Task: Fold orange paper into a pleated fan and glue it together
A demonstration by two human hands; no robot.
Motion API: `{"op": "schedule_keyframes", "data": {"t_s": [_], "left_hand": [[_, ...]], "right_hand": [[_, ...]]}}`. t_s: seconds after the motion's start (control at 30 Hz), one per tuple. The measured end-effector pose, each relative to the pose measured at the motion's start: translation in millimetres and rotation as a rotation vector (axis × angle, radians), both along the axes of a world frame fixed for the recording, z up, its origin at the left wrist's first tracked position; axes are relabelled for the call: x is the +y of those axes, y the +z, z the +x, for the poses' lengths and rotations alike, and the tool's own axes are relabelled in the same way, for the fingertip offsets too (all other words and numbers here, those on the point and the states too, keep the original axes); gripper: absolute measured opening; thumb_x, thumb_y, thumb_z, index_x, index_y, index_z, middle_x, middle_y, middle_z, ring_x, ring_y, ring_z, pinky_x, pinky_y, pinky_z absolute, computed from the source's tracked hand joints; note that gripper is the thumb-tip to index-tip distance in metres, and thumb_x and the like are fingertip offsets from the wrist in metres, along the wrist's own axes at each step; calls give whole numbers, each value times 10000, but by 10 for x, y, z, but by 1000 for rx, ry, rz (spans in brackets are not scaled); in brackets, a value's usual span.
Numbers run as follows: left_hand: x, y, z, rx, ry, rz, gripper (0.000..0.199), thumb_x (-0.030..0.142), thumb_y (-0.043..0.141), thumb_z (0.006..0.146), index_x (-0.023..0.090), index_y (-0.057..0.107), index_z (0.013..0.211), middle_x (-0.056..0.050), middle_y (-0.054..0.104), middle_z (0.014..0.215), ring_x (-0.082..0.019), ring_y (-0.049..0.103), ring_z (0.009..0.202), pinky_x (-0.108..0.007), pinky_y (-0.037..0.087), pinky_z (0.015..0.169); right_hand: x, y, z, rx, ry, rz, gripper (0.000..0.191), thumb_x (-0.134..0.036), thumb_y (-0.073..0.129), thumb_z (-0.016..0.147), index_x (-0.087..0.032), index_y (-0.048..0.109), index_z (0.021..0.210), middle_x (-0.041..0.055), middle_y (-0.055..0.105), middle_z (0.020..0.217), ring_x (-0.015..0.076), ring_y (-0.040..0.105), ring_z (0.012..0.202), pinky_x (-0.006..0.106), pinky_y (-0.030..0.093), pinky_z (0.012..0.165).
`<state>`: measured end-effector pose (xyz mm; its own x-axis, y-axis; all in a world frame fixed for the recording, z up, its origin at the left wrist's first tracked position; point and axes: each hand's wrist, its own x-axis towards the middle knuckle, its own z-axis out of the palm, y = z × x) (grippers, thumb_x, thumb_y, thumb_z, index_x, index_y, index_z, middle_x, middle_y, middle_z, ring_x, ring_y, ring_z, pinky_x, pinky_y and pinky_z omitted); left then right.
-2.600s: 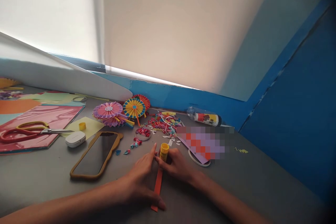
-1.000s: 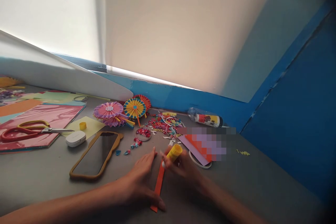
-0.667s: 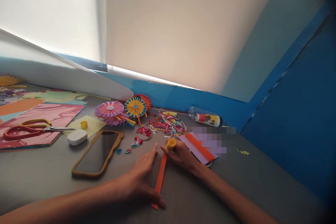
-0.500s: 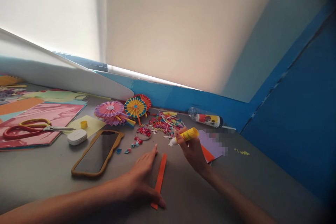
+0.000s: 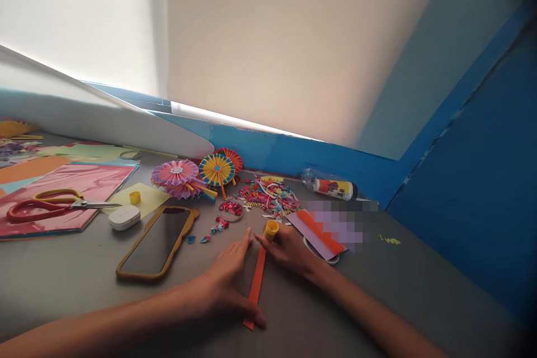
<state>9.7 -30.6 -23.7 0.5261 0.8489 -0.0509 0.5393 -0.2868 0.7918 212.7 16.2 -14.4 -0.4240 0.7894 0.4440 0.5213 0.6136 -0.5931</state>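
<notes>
A narrow orange paper strip (image 5: 257, 285) lies lengthwise on the grey table. My left hand (image 5: 226, 285) rests beside it, fingers stretched out, with the thumb pressing on the strip's near end. Closed around a yellow glue stick (image 5: 272, 230), my right hand (image 5: 289, 249) is at the strip's far end. The glue stick points down there, and its tip is hidden from view. Its small yellow cap (image 5: 135, 197) stands on a pale yellow sheet (image 5: 146, 197) to the left.
Left of my hands are a phone (image 5: 157, 243), a white case (image 5: 125, 217) and red-handled scissors (image 5: 54, 205). Folded paper rosettes (image 5: 175, 172) and paper scraps (image 5: 266, 196) lie behind. To the right are purple and orange paper (image 5: 319, 229) and a plastic bottle (image 5: 333, 187).
My right hand has moved left and down with the glue stick, from above the table to the strip's far end. The left hand stays in place on the strip.
</notes>
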Motion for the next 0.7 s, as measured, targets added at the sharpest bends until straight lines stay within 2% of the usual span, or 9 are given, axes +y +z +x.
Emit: {"op": "schedule_keyframes", "data": {"t_s": [0.1, 0.17, 0.23, 0.33, 0.43, 0.5, 0.6, 0.7], "left_hand": [[-10, 26, 5, -6, 10, -18, 1439, 480, 879, 402, 136, 36, 1517, -202, 191, 1547, -397, 162, 1417, -527, 170, 1153], [-9, 17, 7, -8, 17, -18, 1432, 469, 882, 398, 161, 45, 1519, -192, 193, 1549, -401, 162, 1415, -536, 166, 1150], [-3, -11, 8, -9, 13, -8, 1421, 467, 881, 401, 151, 61, 1518, -190, 163, 1557, -397, 149, 1419, -524, 166, 1153], [10, -55, 10, -30, 19, -7, 1435, 461, 881, 394, 107, 57, 1514, -208, 175, 1549, -393, 169, 1414, -502, 176, 1156], [16, -60, 13, -45, 19, -7, 1435, 458, 881, 401, 93, 51, 1513, -225, 207, 1535, -400, 182, 1409, -514, 169, 1153], [13, -42, 14, -43, 9, -5, 1418, 457, 880, 410, 110, 63, 1515, -219, 177, 1545, -406, 155, 1415, -531, 155, 1152], [9, -22, 12, -47, 16, -19, 1432, 445, 888, 394, 139, 55, 1518, -215, 170, 1548, -415, 147, 1415, -551, 150, 1148], [16, -20, 3, -71, 21, -35, 1447, 438, 896, 379, 141, 53, 1517, -225, 167, 1542, -413, 148, 1414, -551, 145, 1149]], "right_hand": [[95, 129, 70, 88, -150, 37, 349, -407, 542, 891, -177, 475, 638, -46, 377, 562, 96, 309, 504, 234, 256, 467], [2, 191, 50, 124, -170, 53, 320, -404, 505, 915, -172, 506, 694, -33, 417, 601, 99, 335, 520, 229, 278, 472], [-177, 194, -20, 126, -78, 32, 274, -380, 512, 914, -171, 534, 739, -16, 480, 670, 99, 383, 551, 218, 319, 491], [-418, 85, -146, 4, 173, -54, 261, -319, 503, 919, -175, 509, 701, -24, 484, 665, 89, 382, 548, 209, 342, 516], [-422, -55, -187, -87, 243, -39, 238, -287, 509, 909, -177, 496, 699, -34, 476, 641, 92, 388, 557, 213, 356, 548], [-281, -105, -143, -91, 182, 25, 237, -304, 544, 889, -178, 509, 692, -35, 478, 630, 96, 396, 555, 214, 355, 542], [0, -71, 2, -35, -11, 123, 295, -368, 592, 866, -178, 531, 649, -26, 493, 608, 107, 409, 536, 223, 352, 520], [158, 74, 182, 49, -158, 172, 233, -364, 494, 931, -168, 596, 855, 13, 557, 703, 129, 453, 556, 237, 378, 524]]}}
